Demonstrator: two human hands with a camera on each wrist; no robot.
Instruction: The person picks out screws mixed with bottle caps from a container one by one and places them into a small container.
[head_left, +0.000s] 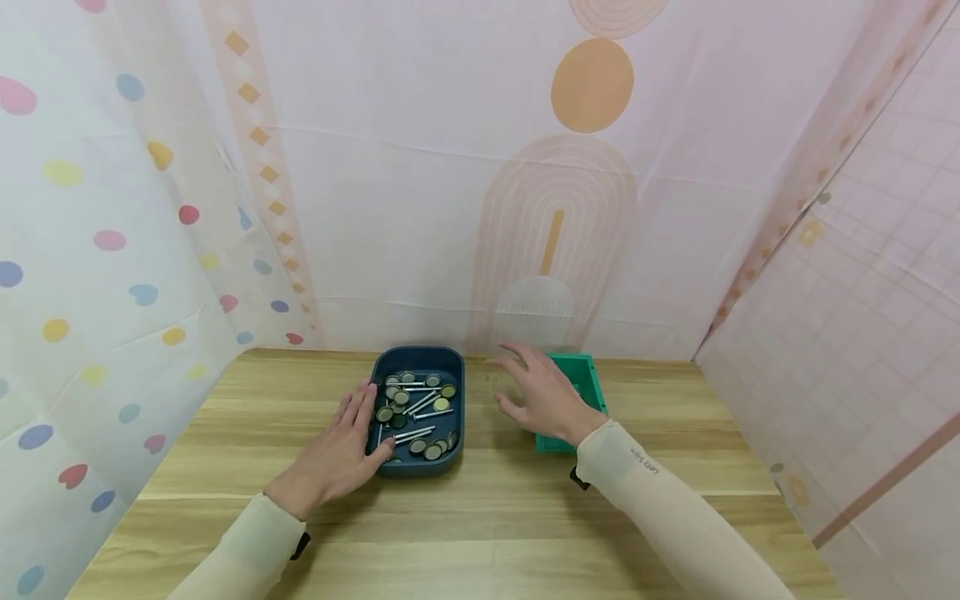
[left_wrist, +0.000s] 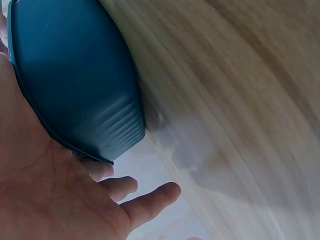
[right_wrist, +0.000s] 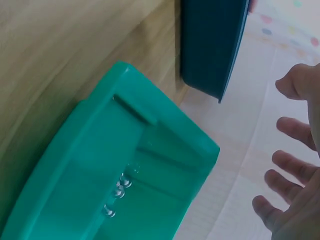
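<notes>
A dark blue tray (head_left: 420, 469) stands left of centre on the table, holding long silver nails or bolts (head_left: 423, 404) and several round metal discs (head_left: 432, 451). My left hand (head_left: 333, 454) rests along its left rim, with fingers fairly straight and thumb at the near-left corner. In the left wrist view the palm lies against the tray's edge. To the right is a green bin (head_left: 573, 367). My right hand (head_left: 543, 392) hovers at its left side with fingers spread and nothing between them. Several small shiny round pieces (right_wrist: 119, 192) lie inside the bin.
The wooden table (head_left: 480, 533) reaches back to a patterned cloth (head_left: 405, 208). More cloth hangs at left and right. A strip of tabletop separates the tray from the bin.
</notes>
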